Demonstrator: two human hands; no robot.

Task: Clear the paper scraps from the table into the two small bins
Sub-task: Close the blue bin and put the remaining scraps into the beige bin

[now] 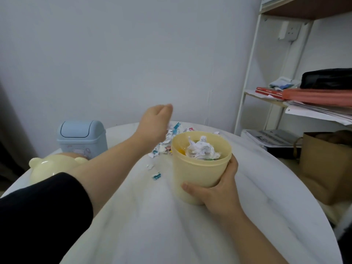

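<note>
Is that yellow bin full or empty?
Nearly full: crumpled paper is heaped up to the rim of the yellow bin, which the right hand holds.

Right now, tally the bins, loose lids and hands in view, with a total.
Bins: 2, the blue bin and the yellow bin
Loose lids: 1, the bear-shaped lid
Hands: 2, the left hand and the right hand
Total: 5
</note>
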